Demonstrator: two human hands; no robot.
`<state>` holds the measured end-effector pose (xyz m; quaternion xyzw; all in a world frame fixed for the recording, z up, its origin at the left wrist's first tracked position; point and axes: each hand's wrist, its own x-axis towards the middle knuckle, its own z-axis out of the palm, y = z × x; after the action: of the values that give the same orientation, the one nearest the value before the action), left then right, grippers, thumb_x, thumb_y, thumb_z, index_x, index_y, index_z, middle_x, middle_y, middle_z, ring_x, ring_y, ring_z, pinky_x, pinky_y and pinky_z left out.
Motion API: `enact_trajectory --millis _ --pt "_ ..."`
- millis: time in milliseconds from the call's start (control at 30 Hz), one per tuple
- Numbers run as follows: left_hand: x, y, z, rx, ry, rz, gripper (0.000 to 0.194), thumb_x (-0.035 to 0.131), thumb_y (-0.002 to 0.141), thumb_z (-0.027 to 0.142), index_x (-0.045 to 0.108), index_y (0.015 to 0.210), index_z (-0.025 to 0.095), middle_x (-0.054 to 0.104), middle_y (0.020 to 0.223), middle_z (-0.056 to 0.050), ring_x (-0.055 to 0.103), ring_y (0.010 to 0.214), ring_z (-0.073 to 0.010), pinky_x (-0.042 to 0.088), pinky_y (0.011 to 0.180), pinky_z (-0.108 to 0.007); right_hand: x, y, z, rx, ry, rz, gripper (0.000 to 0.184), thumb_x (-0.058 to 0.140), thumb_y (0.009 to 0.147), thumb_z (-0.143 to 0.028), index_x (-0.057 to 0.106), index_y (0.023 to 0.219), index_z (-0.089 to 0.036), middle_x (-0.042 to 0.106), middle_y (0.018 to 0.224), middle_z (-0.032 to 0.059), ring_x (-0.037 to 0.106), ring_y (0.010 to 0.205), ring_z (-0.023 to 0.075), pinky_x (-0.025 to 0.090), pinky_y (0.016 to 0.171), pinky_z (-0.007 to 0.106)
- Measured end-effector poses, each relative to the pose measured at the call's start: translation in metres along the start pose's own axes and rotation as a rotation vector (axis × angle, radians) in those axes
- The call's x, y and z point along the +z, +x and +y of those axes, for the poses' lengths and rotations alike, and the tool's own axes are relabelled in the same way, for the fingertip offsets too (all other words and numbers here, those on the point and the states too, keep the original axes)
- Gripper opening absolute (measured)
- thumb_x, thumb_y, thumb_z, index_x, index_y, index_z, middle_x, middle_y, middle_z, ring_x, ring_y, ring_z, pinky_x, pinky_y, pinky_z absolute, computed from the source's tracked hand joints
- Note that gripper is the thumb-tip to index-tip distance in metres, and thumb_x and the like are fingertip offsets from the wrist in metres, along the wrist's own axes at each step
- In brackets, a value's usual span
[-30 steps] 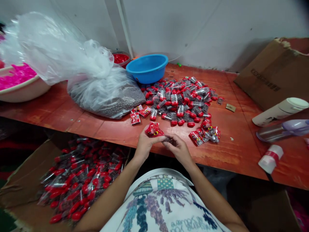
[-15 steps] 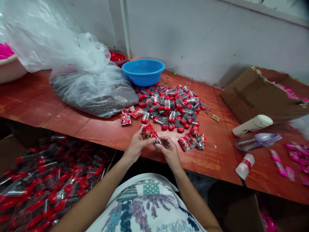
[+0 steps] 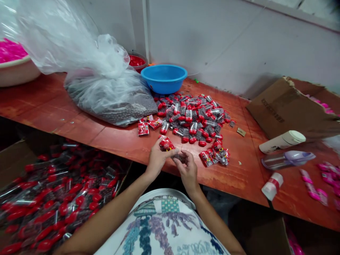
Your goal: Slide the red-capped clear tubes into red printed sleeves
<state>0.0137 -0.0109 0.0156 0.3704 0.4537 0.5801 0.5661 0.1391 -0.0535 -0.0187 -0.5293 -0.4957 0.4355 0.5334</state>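
My left hand (image 3: pixel 157 158) is closed on a small red printed packet (image 3: pixel 166 143), gripped between thumb and fingers over the table's front edge. Close beside it, my right hand (image 3: pixel 188 168) pinches a small see-through piece with a dark look (image 3: pixel 181 156); whether it is joined to the packet I cannot tell. Behind both hands spreads a heap of clear containers with red ends (image 3: pixel 188 115). Several red packets (image 3: pixel 143 129) lie left of the heap, and more red and clear packets (image 3: pixel 215 156) lie to the right of my right hand.
A tied clear bag of dark beads (image 3: pixel 111 102) sits at the left, beside a blue basin (image 3: pixel 164 79). A carton (image 3: pixel 287 109), a white bottle (image 3: pixel 282 141) and a purple-lidded bottle (image 3: pixel 288 160) stand or lie at the right. Below left are many red-ended containers (image 3: pixel 61 198).
The whole view has shifted slightly, so the table things sit further right. The packet in my left hand is lower in my fingers, and more of the see-through piece shows at my right fingertips.
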Motion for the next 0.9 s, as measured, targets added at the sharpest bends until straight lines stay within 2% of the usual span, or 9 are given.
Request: enact_trajectory --millis 100,167,300,400,500,600,700,900 --pt "0.000 -0.001 -0.001 -0.088 -0.162 -0.059 0.043 0.078 0.063 0.022 0.060 0.101 0.017 0.066 0.085 -0.001 0.061 0.074 -0.0121 0.049 0.072 -0.025 -0.002 0.006 -0.001 0.056 0.156 -0.004 0.034 0.067 0.078 -0.030 0.055 0.109 -0.021 0.066 0.101 0.0054 0.064 0.093 0.0190 0.052 0.083 0.034" --pt "-0.001 -0.003 0.000 -0.140 -0.228 -0.095 0.039 0.077 0.065 0.023 0.061 0.101 0.018 0.067 0.088 -0.002 0.062 0.077 -0.0131 0.049 0.076 -0.028 -0.004 0.009 -0.002 0.082 0.207 -0.014 0.034 0.070 0.075 -0.029 0.056 0.105 -0.021 0.066 0.098 0.0042 0.064 0.090 0.0185 0.053 0.082 0.033" --pt "-0.003 -0.004 0.004 -0.116 -0.130 -0.113 0.036 0.079 0.062 0.019 0.063 0.094 0.016 0.069 0.084 -0.002 0.063 0.076 -0.0132 0.048 0.077 -0.026 -0.007 0.013 -0.003 0.137 0.275 -0.039 0.037 0.073 0.070 -0.028 0.057 0.103 -0.022 0.067 0.092 0.0025 0.065 0.084 0.0177 0.054 0.075 0.031" --pt "-0.004 -0.002 0.007 -0.154 -0.075 -0.148 0.035 0.080 0.061 0.019 0.064 0.093 0.015 0.070 0.082 -0.003 0.064 0.073 -0.0141 0.049 0.075 -0.027 -0.009 0.013 -0.003 0.190 0.321 -0.084 0.039 0.075 0.068 -0.028 0.057 0.101 -0.022 0.068 0.088 0.0018 0.065 0.077 0.0174 0.054 0.068 0.030" --pt "-0.004 0.000 0.008 -0.133 -0.087 -0.133 0.044 0.079 0.061 0.019 0.064 0.102 0.016 0.070 0.088 -0.003 0.065 0.078 -0.0151 0.049 0.077 -0.027 -0.010 0.011 -0.005 0.140 0.231 -0.102 0.034 0.073 0.070 -0.029 0.059 0.100 -0.022 0.068 0.092 0.0028 0.064 0.083 0.0183 0.054 0.074 0.032" --pt "0.001 0.001 0.008 -0.076 -0.082 -0.032 0.059 0.081 0.058 0.019 0.060 0.113 0.018 0.070 0.089 -0.002 0.065 0.078 -0.0144 0.050 0.076 -0.026 -0.010 0.008 -0.010 0.013 0.056 -0.052 0.028 0.068 0.076 -0.030 0.062 0.103 -0.022 0.067 0.095 0.0033 0.063 0.086 0.0179 0.051 0.079 0.031" --pt "0.006 0.003 0.005 -0.042 -0.064 0.024 0.060 0.081 0.058 0.021 0.058 0.114 0.018 0.070 0.087 -0.001 0.065 0.074 -0.0131 0.050 0.074 -0.025 -0.008 0.006 -0.013 -0.063 -0.059 0.001 0.027 0.065 0.079 -0.032 0.063 0.104 -0.023 0.066 0.097 0.0033 0.062 0.087 0.0169 0.050 0.079 0.029" --pt "0.011 0.002 -0.001 -0.048 -0.058 -0.101 0.062 0.082 0.057 0.017 0.057 0.114 0.021 0.070 0.088 0.000 0.065 0.077 -0.0130 0.051 0.076 -0.025 -0.008 0.014 -0.009 0.092 0.238 0.000 0.031 0.074 0.069 -0.033 0.059 0.094 -0.022 0.067 0.086 -0.0004 0.063 0.077 0.0149 0.053 0.072 0.028"
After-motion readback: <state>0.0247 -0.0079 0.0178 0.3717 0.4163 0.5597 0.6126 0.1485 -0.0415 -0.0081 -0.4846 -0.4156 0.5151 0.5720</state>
